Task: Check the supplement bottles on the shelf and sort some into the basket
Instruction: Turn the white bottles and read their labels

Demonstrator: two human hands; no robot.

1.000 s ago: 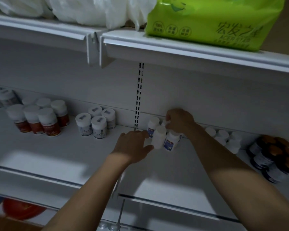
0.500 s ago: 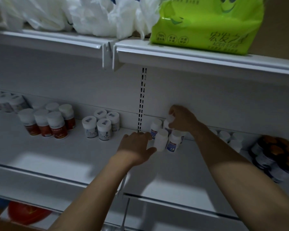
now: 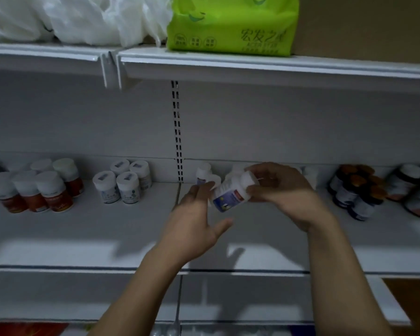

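Observation:
My right hand [image 3: 280, 187] grips a white bottle with a blue label [image 3: 232, 194], tilted on its side above the white shelf [image 3: 83, 229], cap toward the right. My left hand [image 3: 197, 221] is spread with straight fingers, fingertips touching the bottle's lower left end. Another white bottle [image 3: 203, 174] of the same kind stands at the back wall just behind my left fingers. No basket is in view.
Red-labelled bottles [image 3: 37, 190] stand at the left, a cluster of white-capped bottles [image 3: 124, 183] beside them, dark bottles with orange caps [image 3: 359, 190] at the right. The upper shelf [image 3: 252, 65] carries a green pack [image 3: 230, 25] and white plastic bags [image 3: 78, 18].
My right hand has lifted a white bottle off the back of the shelf and tipped it sideways. My left hand let go of the front bottle and opened beneath it.

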